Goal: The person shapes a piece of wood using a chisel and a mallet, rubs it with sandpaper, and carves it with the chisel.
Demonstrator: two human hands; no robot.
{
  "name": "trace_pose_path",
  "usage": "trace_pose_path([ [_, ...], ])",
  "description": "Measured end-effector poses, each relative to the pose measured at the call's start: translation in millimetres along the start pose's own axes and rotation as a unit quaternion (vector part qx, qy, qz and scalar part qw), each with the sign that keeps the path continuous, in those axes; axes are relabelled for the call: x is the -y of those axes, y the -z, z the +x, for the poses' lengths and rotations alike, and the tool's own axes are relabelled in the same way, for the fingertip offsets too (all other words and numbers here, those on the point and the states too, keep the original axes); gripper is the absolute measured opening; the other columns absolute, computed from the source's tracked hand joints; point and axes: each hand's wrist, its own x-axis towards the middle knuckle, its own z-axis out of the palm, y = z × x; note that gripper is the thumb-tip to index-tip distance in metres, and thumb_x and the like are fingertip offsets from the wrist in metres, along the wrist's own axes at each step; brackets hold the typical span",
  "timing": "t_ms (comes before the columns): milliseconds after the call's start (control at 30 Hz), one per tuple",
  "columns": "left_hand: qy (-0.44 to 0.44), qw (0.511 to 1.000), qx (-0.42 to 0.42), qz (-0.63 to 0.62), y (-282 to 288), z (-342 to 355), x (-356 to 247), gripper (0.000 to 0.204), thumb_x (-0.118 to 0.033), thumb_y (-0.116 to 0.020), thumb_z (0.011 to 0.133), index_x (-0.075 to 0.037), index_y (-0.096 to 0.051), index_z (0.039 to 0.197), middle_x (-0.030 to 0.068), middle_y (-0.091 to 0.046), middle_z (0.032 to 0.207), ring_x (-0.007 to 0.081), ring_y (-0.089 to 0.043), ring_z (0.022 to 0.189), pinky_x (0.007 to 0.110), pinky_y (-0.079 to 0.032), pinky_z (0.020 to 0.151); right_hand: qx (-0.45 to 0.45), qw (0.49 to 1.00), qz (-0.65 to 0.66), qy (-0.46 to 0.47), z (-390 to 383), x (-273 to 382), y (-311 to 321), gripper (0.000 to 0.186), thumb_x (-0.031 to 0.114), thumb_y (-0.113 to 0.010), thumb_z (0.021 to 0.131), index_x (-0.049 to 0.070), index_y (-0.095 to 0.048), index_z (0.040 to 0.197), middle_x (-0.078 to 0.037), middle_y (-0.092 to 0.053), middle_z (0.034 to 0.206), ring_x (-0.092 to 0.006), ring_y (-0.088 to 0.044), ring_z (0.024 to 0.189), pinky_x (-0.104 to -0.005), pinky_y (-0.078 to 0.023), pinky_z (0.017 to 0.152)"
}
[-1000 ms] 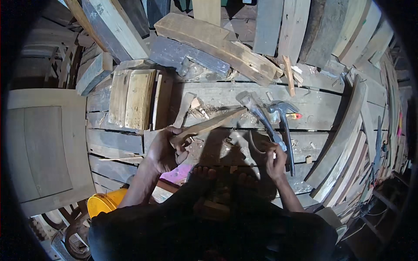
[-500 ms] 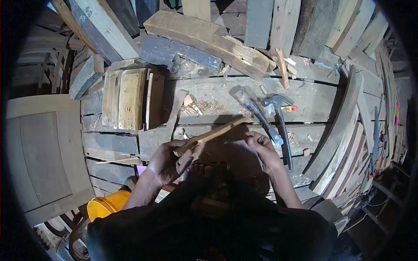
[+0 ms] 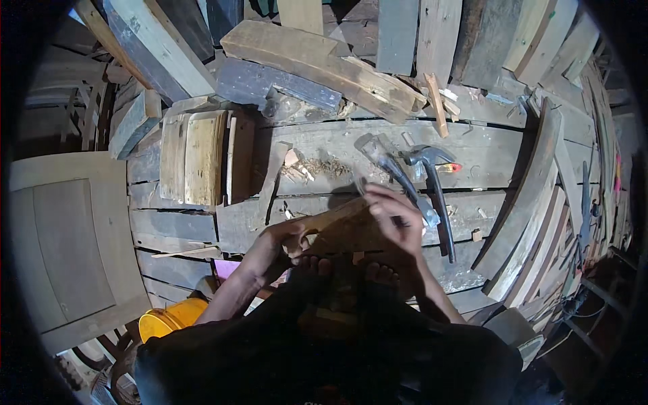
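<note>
My left hand (image 3: 289, 237) is closed around the near-left end of a brown wooden board (image 3: 337, 227), which slants up to the right above my bare feet. My right hand (image 3: 397, 214) is at the board's far-right end, blurred by motion. Its fingers are curled, and a pale thin streak shows at their tips, too smeared to name. Just beyond that hand, a hammer (image 3: 439, 202) with a dark handle lies on the planks. Next to it is a chisel-like tool (image 3: 398, 175) with a wide flat end.
A stack of short wood blocks (image 3: 202, 158) stands at the left. Thick beams (image 3: 317, 64) lie across the far side, with shavings (image 3: 324, 166) nearer. Curved boards (image 3: 526, 202) line the right. A yellow bucket (image 3: 172, 320) and a panelled door (image 3: 71, 243) are at the lower left.
The board has turned so that a broader face shows. My right hand has moved up and left to the board's far end. My left hand keeps its hold.
</note>
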Motion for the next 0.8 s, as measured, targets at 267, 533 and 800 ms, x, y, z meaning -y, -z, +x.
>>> trace_pose_path([
  [267,-0.005,0.998,0.013,-0.067,21.2,15.3,15.2,0.027,-0.019,-0.058,0.099,-0.001,-0.065,0.118,0.0018,-0.063,0.083,0.0105,-0.056,0.071,0.027,-0.043,0.063,0.149,0.982,-0.082,0.080,-5.5,-16.6,-29.3,0.048,-0.004,-0.069,0.086,-0.002,-0.061,0.134,-0.020,-0.062,0.136,-0.0365,-0.055,0.134,-0.0419,-0.048,0.110],
  [533,-0.086,0.994,-0.057,0.043,10.5,6.9,9.3,0.039,-0.014,-0.062,0.098,0.009,-0.064,0.129,0.0135,-0.073,0.109,0.0193,-0.072,0.093,0.031,-0.056,0.074,0.232,0.965,-0.115,0.033,-18.5,-67.3,7.7,0.058,0.006,-0.063,0.089,0.002,-0.055,0.146,-0.021,-0.052,0.152,-0.0315,-0.044,0.147,-0.0436,-0.034,0.123],
  [800,-0.061,0.995,-0.066,0.045,9.2,8.2,14.6,0.042,-0.020,-0.058,0.101,0.006,-0.061,0.134,0.0115,-0.068,0.104,0.0155,-0.061,0.086,0.028,-0.046,0.069,0.198,0.955,-0.220,0.018,-25.5,-75.8,10.7,0.047,0.008,-0.052,0.099,0.007,-0.057,0.145,-0.011,-0.050,0.156,-0.0287,-0.048,0.144,-0.0438,-0.037,0.122],
])
